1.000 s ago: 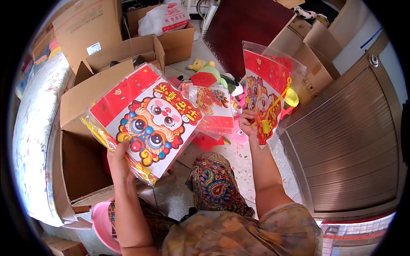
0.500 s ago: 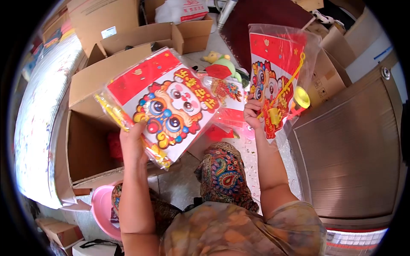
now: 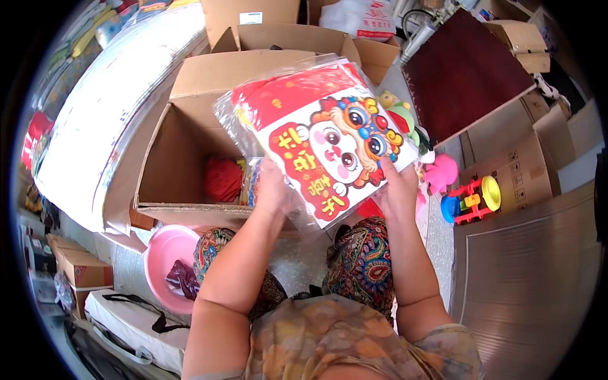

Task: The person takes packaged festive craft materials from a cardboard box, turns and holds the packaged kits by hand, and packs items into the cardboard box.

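In front of me is a clear plastic packet (image 3: pixel 354 149) with a red top and a cartoon lion-dance face printed on white card. My right hand (image 3: pixel 400 190) grips its lower right edge, thumb on the front. At the lower left edge is my left hand (image 3: pixel 273 189), closed on the packet with its fingers hidden behind. Whether a second packet lies beneath cannot be made out. Under the packet and to the left stands an open cardboard box (image 3: pixel 174 164), with a red bundle (image 3: pixel 223 179) and a colourful packaged item (image 3: pixel 253 180) inside.
A pink basin (image 3: pixel 158 266) holding a dark plastic bag sits at lower left. To the right lie a pink toy (image 3: pixel 441 172) and a red, yellow and blue toy (image 3: pixel 470 200), near another cardboard box (image 3: pixel 525 171). A dark red board (image 3: pixel 465 76) leans behind.
My hands have come together on one visible packet, whose picture is now turned round. The separate packet in my right hand no longer shows apart. The view has shifted left.
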`<move>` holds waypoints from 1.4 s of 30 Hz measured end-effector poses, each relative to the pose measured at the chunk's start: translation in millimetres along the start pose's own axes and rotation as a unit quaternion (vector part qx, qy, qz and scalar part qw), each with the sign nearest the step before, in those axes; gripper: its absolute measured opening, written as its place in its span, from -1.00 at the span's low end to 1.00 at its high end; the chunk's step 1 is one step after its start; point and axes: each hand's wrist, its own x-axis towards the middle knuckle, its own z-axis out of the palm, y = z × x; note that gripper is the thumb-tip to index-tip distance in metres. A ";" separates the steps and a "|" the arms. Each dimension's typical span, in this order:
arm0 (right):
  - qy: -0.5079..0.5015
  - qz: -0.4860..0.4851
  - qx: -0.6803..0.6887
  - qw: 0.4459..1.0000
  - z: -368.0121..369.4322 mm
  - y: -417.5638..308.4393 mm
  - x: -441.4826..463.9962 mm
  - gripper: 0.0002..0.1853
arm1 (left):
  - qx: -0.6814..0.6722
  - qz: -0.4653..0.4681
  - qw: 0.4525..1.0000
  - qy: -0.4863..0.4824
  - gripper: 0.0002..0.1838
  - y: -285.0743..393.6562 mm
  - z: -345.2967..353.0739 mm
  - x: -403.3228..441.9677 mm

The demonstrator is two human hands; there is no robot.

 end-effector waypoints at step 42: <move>0.150 -0.120 -0.070 0.979 2.1 18.5 -9.6 -0.51 | -0.065 -0.046 0.993 -0.088 -0.27 6.9 11.8 -13.7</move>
